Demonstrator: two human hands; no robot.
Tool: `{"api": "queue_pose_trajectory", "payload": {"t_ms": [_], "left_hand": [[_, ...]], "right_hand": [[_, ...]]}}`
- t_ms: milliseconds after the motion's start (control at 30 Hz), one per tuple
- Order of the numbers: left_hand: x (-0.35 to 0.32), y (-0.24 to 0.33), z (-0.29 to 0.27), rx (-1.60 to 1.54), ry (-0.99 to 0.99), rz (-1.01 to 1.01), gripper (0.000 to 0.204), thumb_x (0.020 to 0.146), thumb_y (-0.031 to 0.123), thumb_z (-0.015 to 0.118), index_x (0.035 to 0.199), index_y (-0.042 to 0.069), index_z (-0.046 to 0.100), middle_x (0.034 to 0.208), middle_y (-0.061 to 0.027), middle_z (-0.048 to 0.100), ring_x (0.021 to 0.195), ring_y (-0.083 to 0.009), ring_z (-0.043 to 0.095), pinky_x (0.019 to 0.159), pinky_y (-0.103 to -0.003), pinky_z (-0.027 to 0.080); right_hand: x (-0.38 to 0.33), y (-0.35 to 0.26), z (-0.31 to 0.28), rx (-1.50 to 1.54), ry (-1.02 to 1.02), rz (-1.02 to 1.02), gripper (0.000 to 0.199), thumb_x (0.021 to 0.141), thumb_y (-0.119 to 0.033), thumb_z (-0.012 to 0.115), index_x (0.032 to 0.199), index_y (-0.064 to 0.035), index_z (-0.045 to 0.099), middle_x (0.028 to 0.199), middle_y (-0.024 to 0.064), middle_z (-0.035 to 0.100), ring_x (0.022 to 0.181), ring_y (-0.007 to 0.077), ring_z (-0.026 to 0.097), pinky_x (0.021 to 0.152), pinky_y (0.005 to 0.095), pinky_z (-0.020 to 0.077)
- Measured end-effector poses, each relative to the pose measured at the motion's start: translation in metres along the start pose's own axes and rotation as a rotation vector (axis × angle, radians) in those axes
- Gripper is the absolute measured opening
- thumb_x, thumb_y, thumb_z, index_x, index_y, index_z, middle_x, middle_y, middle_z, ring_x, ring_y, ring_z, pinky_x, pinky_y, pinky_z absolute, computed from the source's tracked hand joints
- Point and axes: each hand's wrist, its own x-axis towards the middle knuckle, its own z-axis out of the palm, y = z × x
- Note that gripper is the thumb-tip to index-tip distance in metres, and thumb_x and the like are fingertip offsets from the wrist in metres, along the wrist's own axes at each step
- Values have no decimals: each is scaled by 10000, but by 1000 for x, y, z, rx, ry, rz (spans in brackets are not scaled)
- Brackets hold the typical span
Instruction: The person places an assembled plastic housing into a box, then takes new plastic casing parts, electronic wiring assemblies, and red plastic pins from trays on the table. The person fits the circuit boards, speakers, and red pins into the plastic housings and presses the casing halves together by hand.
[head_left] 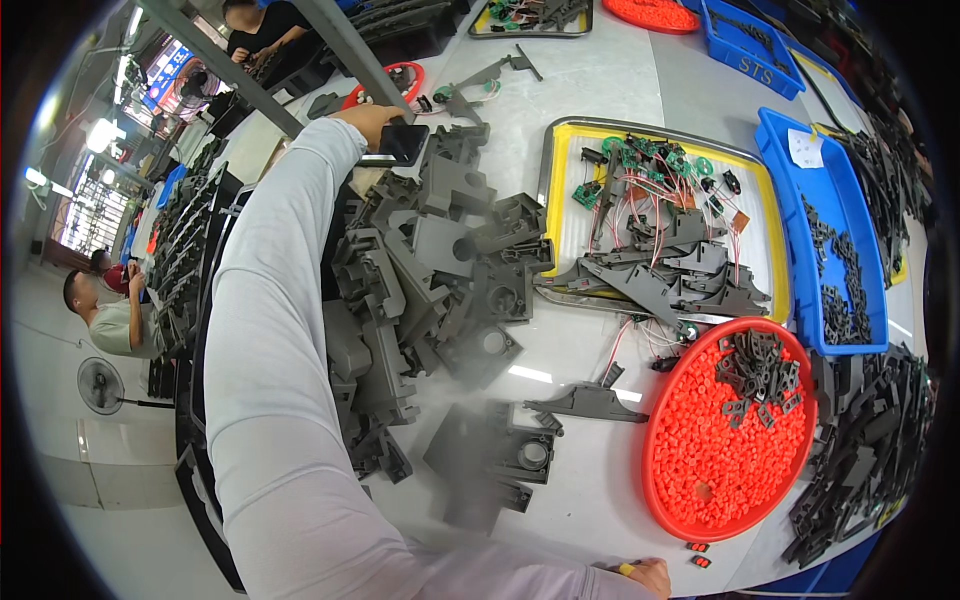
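One outstretched arm in a pale sleeve (265, 330) takes the left hand (368, 122) past a heap of grey plastic housings (445, 240) to a dark flat device (402, 143). The device sits at the heap's far end, near a metal post (355, 55), perhaps to keep it clear of loose parts. The left fingertips are mostly hidden, so I cannot tell whether they pinch it or only touch it. Low in the view, the right hand (652, 577) looks curled, with something yellow (627, 569) at its fingers; its grip is unclear too. Just beside it lie two small red-and-black parts (700, 555).

Parts seem sorted by kind for easy reach: the red basin's (651, 465) raised rim keeps tiny red pieces (740, 465) from scattering across the surface (600, 475), and the yellow-edged tray (660, 130) gathers wired circuit boards (650, 158).
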Motion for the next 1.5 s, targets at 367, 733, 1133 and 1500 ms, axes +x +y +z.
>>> {"api": "queue_pose_trajectory", "payload": {"t_ms": [367, 733, 1133, 1500], "left_hand": [[42, -13, 44, -3, 17, 38, 874, 621, -39, 656, 1387, 179, 296, 1155, -224, 525, 1047, -353, 552, 898, -368, 450], [23, -3, 36, 53, 66, 59, 799, 514, -83, 728, 1210, 125, 396, 1102, -186, 576, 1055, -353, 555, 845, -396, 468], [13, -13, 2, 203, 78, 96, 511, 544, 55, 761, 1033, 75, 615, 1019, -158, 626, 978, -330, 586, 835, -376, 459], [17, 7, 37, 251, 334, 201, 231, 704, 73, 615, 921, 2, 583, 850, -214, 628, 836, -365, 617, 762, -431, 491]], "right_hand": [[44, -25, -14, 149, 401, -361, 248, 660, -186, 648, 764, 39, 632, 693, 91, 646, 567, 187, 544, 578, 321, 419], [48, -52, -37, 69, 60, -191, 264, 732, -102, 631, 990, -46, 638, 853, 125, 611, 791, 310, 564, 712, 405, 424], [55, -68, -22, 130, 274, 3, 218, 705, -71, 657, 918, -25, 658, 778, 126, 616, 735, 304, 570, 678, 398, 432], [54, -61, -33, 22, 65, -53, 232, 719, -82, 645, 947, -39, 659, 769, 114, 608, 723, 292, 573, 663, 392, 432]]}}
